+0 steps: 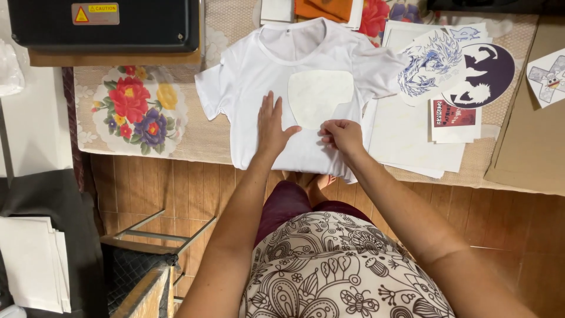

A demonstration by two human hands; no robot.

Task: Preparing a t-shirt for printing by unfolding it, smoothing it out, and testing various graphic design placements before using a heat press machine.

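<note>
A small white T-shirt [253, 70] lies face up on a floral tablecloth. On its chest rests a pale cream transfer sheet [321, 94], cut with a rounded bottom. My left hand [272, 125] lies flat on the shirt with fingers spread, just left of the sheet. My right hand [341, 135] pinches the sheet's lower right edge between thumb and fingers.
A black heat press [106, 23] stands at the back left. Printed cut-outs lie right of the shirt: a blue line drawing [429, 65], a dark round design [485, 73], a red card [453, 115]. Brown cardboard [529, 135] covers the far right. White paper sheets [32, 262] and a metal frame [159, 235] sit low left.
</note>
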